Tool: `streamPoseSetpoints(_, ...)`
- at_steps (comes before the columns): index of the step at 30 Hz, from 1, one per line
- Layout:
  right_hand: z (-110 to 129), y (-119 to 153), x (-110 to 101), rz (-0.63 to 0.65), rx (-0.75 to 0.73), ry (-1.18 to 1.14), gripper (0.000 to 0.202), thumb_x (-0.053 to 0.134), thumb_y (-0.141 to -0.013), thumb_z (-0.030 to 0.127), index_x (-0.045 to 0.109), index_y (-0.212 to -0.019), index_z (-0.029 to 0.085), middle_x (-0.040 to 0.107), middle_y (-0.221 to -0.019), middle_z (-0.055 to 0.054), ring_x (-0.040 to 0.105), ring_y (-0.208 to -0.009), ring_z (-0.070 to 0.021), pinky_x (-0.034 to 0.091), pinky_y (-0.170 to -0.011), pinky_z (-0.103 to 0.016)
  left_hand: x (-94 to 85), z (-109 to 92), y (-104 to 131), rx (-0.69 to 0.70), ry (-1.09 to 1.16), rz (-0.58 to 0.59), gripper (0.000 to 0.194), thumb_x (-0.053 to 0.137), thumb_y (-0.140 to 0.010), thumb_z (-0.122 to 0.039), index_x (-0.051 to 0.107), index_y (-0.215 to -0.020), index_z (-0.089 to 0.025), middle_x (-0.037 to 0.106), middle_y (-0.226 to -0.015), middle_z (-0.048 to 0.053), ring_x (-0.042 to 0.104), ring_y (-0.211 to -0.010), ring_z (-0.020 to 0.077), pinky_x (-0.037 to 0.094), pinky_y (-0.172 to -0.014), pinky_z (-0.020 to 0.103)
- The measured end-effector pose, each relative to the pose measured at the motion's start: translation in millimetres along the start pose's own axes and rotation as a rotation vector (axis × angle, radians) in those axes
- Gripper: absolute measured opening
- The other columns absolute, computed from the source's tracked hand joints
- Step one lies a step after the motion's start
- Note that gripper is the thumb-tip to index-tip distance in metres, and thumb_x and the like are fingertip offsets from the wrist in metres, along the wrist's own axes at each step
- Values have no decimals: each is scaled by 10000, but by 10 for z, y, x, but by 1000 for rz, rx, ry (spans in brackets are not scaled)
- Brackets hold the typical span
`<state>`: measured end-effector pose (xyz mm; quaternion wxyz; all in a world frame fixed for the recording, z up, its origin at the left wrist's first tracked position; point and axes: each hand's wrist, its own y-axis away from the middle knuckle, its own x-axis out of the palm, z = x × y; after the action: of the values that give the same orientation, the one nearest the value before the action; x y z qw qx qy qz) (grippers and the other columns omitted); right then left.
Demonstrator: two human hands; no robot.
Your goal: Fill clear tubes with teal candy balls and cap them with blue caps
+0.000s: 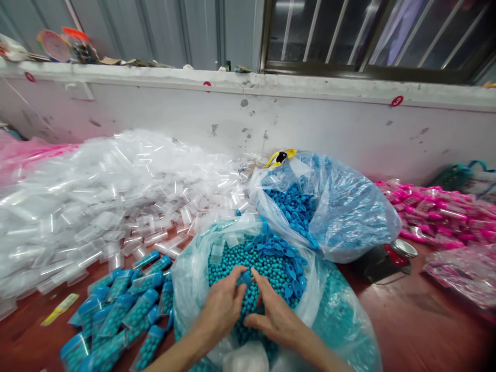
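A clear plastic bag (186, 274) full of small teal beads (267, 264) lies open at the middle front. Over the beads, my left hand (227, 299) pinches a small blue capped piece (245, 279) between thumb and fingers. My right hand (271, 310) is beside it, its index fingertip by the blue piece and its thumb apart from the fingers, with nothing held. Blue caps (296, 268) rest on the beads along the bag's right side. Bead-filled tubes with blue caps (116, 315) are piled left of the bag.
Empty clear tubes (104, 217) form a large heap at the left. Behind the bead bag is a bag of blue caps (290, 204). A metal-lidded jar (405, 249) and pink tubes (434, 212) are at the right. A yellow strip (60, 309) lies front left.
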<state>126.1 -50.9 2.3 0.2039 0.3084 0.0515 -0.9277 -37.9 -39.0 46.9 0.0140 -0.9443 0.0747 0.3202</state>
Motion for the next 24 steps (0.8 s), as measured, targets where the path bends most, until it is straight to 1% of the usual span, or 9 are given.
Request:
streamPoseSetpoints(3,-29,24,-142,43,-15,16,631,531,-758,245,277,-1334,213,533,-1125,-81,573,-809,-167,440,-756,-288,-600,202,109,-15,-353,-117,362,444,-768,-301,535,-1117,-269,636,-1007,50,583,-898,246,403,-771,320)
streamPoseSetpoints(5,-30,7,-196,45,-52,87,468,504,-789,253,419,-1248,213,589,-1030,-61,568,-857,-180,424,-784,-286,-942,339,157,-108,-665,-238,380,407,-776,-283,536,-1131,-241,635,-974,90,587,-857,281,419,-714,357)
streamPoseSetpoints(8,59,-148,-180,42,-112,256,279,461,-823,231,547,-1089,226,629,-917,-38,569,-871,-185,417,-781,-275,-1167,420,161,-109,-979,-443,397,344,-806,-280,530,-1140,-173,619,-898,142,567,-812,307,415,-678,391)
streamPoseSetpoints(11,256,-497,-58,34,-205,527,268,377,-828,105,588,-950,217,621,-879,-42,571,-807,-174,432,-695,-257,-1035,342,80,6,-859,-498,363,324,-826,-265,553,-1091,-170,630,-909,121,578,-806,258,420,-706,348)
streamPoseSetpoints(14,435,-969,103,-6,-355,769,312,344,-833,79,530,-1049,203,560,-1066,-64,545,-836,-190,444,-638,-274,-749,233,-32,72,-524,-337,323,337,-827,-252,571,-1044,-202,659,-814,48,604,-732,191,434,-687,279)
streamPoseSetpoints(16,483,-1265,189,-48,-376,875,323,313,-867,117,475,-1136,195,476,-1207,-70,526,-907,-205,450,-667,-299,-574,200,-91,63,-352,-220,317,335,-827,-249,570,-1036,-204,651,-727,18,605,-672,174,442,-652,263)
streamPoseSetpoints(18,473,-1473,247,-50,-365,910,313,323,-878,142,461,-1156,183,485,-1199,-82,528,-916,-222,452,-670,-318,-438,201,-121,60,-262,-161,309,344,-816,-213,566,-1030,-197,645,-754,15,605,-698,168,450,-671,260)
streamPoseSetpoints(21,391,-1546,286,-5,-360,920,258,373,-863,140,514,-1077,169,586,-1007,-93,567,-781,-216,445,-596,-305,-282,232,-124,68,-305,-179,345,387,-773,-124,526,-1082,-187,615,-966,45,582,-875,170,447,-774,269)
streamPoseSetpoints(24,244,-1377,251,18,-387,923,283,369,-855,102,487,-1110,135,603,-933,-121,574,-732,-213,422,-595,-307,-124,261,-130,46,-579,-205,495,379,-757,-43,398,-1231,-184,563,-1070,89,563,-922,188,463,-762,295)
